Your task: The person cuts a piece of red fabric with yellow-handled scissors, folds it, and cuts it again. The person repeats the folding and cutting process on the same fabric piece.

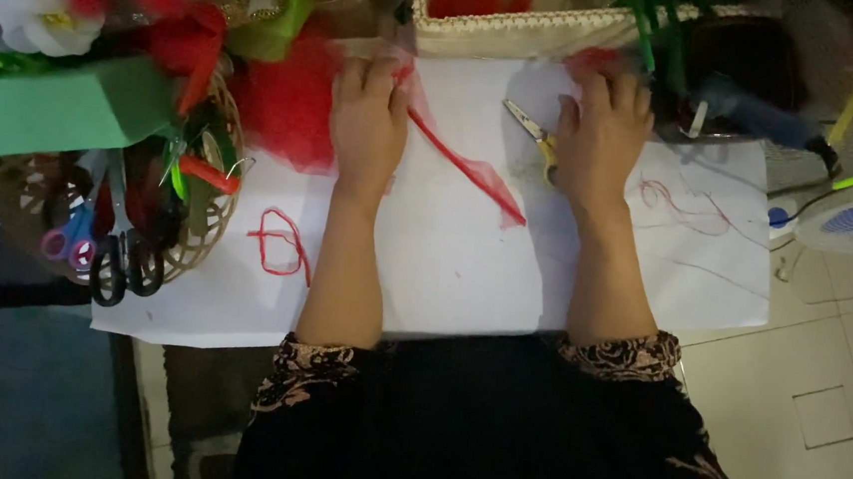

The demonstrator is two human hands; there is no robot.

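Fingers of both hands lie flat and spread, palms down, at the far edge of the white paper [444,271] that covers the table: the left hand [366,125] presses on one end of a strip of red netting [467,167], while the right hand [602,137] rests on the sheet just past its other end. Yellow-handled scissors [534,135] lie between the hands, partly under the right one. A basket [209,224] of scissors sits at the left edge, a loop of red string [281,242] beside it.
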